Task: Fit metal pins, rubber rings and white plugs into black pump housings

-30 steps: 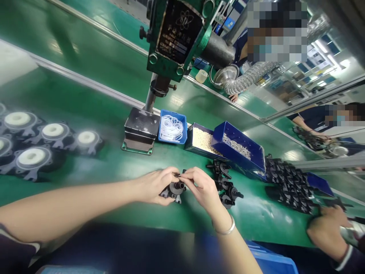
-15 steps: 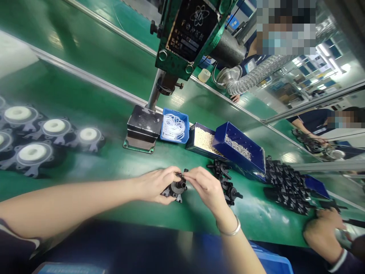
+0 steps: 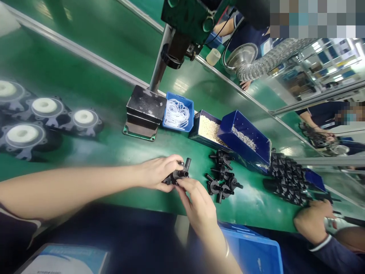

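Note:
My left hand (image 3: 159, 173) is wrapped round a black plastic part (image 3: 178, 174) with pipe stubs, held above the green table. The fingertips of my right hand (image 3: 196, 199) are pinched together at the lower edge of that part; whatever sits between them is too small to make out. Just right of my hands, several similar black parts (image 3: 222, 173) lie in a group. Beyond them stand a blue bin of small metal pins (image 3: 245, 140) and a bin of pale small pieces (image 3: 208, 129). A blue tray (image 3: 191, 123) holds white rings (image 3: 176, 114).
A green press (image 3: 185, 23) with a black block (image 3: 146, 104) at its base stands ahead. Black housings with white discs (image 3: 44, 105) lie left. Many black parts (image 3: 288, 175) and another person's hand (image 3: 313, 220) are at right, a blue crate (image 3: 251, 247) below.
My right hand has moved from the upper right side of the held part to its lower edge. The view has shifted, showing more of the black parts and the blue crate.

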`<state>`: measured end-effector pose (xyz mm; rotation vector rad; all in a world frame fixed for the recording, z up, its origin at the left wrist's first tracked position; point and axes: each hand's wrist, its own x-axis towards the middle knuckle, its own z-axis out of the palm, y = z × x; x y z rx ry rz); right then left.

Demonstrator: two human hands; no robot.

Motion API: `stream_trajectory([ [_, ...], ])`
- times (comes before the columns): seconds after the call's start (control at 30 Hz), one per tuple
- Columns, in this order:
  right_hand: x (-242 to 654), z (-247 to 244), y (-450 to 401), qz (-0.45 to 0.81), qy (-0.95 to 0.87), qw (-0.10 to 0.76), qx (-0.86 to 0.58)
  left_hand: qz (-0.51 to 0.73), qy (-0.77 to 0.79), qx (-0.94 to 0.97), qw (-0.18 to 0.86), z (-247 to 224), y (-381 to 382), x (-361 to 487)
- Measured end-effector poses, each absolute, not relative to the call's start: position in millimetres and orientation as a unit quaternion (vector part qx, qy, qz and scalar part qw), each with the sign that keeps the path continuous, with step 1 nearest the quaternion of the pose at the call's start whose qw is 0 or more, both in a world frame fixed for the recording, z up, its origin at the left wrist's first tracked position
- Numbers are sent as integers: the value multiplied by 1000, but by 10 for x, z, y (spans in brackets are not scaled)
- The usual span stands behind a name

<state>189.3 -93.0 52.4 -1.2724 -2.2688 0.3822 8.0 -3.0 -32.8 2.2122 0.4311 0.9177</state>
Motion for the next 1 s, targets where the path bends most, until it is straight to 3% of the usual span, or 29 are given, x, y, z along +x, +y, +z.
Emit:
stream_trajectory([
  [0.37, 1893, 507, -921, 146, -835, 233, -476, 357, 170, 847, 356, -305, -31, 81],
  [0.67, 1857, 243, -1013, 50, -754, 340, -560, 360, 192, 842, 354, -310, -55, 81],
  [0.8, 1966, 101, -1033, 87, -686, 376, -617, 365, 229, 840, 330, -305, 10, 25],
  [1.0, 2064, -103, -987, 224, -672, 313, -632, 349, 287, 841, 297, -299, 110, -36],
])
